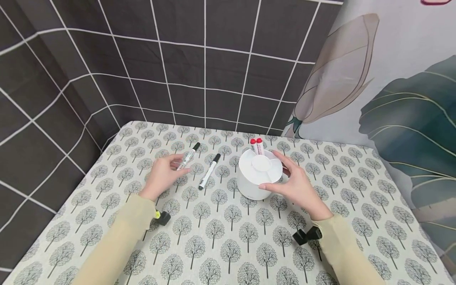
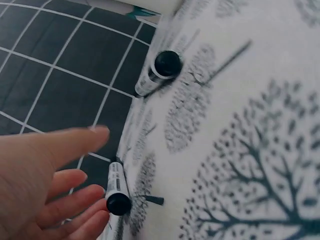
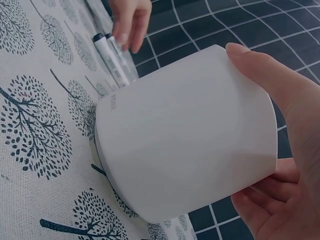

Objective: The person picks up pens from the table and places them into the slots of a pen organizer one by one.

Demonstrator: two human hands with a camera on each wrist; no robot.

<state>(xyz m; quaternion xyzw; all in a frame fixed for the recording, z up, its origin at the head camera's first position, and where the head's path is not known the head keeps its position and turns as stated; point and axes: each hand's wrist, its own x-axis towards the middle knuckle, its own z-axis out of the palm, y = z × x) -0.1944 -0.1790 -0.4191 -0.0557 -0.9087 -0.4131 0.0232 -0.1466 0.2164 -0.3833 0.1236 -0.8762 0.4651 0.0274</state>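
My right hand point(image 1: 297, 184) holds a white round pen holder point(image 1: 247, 186) by its side, thumb near the rim and fingers round the far side. In the right wrist view the holder's smooth wall point(image 3: 185, 135) fills the middle. Two red-capped markers point(image 1: 260, 147) stand in its back compartment. At the left, my left hand point(image 1: 165, 174) is beside a black-capped whiteboard marker point(image 1: 187, 158), thumb and fingers apart. The left wrist view has this marker point(image 2: 116, 182) lying by the fingertips. Another black-capped marker point(image 1: 209, 172) lies on the cloth between the hands.
A tablecloth point(image 1: 231, 245) printed with trees covers the table. Behind and to the left hangs a dark cloth with white grid lines point(image 1: 185, 63). A curtain with large leaves point(image 1: 409, 111) hangs at the right. Both wrists carry small black cameras.
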